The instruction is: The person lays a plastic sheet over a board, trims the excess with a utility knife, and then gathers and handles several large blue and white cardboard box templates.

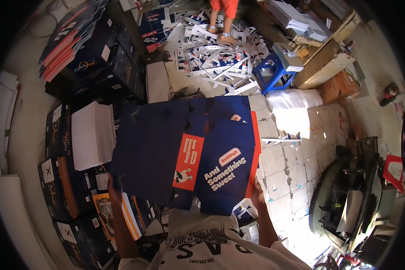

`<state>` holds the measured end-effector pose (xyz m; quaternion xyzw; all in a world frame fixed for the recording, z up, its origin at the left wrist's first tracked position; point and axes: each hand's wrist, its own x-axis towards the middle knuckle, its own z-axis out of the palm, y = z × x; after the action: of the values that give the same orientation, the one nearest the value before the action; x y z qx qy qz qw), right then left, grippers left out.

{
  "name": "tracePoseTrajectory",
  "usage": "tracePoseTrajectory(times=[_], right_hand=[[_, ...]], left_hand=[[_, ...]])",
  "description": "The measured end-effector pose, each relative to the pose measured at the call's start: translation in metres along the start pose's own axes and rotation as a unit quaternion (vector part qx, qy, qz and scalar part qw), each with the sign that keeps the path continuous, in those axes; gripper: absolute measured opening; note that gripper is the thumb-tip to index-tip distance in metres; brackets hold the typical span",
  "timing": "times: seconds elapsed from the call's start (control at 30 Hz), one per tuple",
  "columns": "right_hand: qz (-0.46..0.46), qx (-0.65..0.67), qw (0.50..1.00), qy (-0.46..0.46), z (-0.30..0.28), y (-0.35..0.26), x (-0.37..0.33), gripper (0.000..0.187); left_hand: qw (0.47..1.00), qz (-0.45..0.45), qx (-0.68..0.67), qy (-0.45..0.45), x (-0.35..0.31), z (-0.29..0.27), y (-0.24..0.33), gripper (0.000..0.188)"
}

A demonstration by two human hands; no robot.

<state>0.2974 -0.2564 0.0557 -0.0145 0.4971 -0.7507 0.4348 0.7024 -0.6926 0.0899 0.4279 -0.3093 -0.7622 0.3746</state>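
Observation:
A large die-cut cardboard box blank (157, 148), navy blue with red panels and white printing, spreads out flat in front of my body. My left hand (115, 189) holds its left edge, fingers mostly hidden behind the board. At the right edge, along a red strip, my right hand (257, 194) grips the board with its fingers partly out of sight. The panels overlap near the top, where a second printed piece shows behind; whether it is a separate sheet I cannot tell.
To the left stand stacked dark cartons (58, 189) with a pile of white paper (92, 135). Paper scraps (211, 58) cover the floor ahead, where a person (224, 13) in orange shorts stands. A blue stool (274, 72) is at the right, and a dark machine (346, 198) stands nearer.

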Motion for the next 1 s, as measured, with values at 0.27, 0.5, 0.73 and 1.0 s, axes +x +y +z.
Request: tracePoseTrajectory(times=[0.27,0.5,0.73,1.0], right_hand=[[0.134,-0.095,0.986,0.038,0.030,-0.030,0.015,0.075],[0.105,-0.351,0.921,0.130,0.065,-0.086,0.025,0.065],[0.052,-0.431,0.895,0.105,0.010,-0.087,0.042,0.060],[-0.266,-0.774,0.561,0.124,-0.002,-0.093,-0.019,0.055]], left_hand=[[0.994,0.059,0.028,0.082,-0.009,0.019,0.012,0.053],[0.938,0.042,0.230,0.255,-0.090,0.091,0.038,0.063],[0.953,0.034,0.133,0.271,-0.131,0.051,-0.057,0.064],[0.556,0.213,0.777,0.205,-0.170,-0.056,-0.081,0.081]])
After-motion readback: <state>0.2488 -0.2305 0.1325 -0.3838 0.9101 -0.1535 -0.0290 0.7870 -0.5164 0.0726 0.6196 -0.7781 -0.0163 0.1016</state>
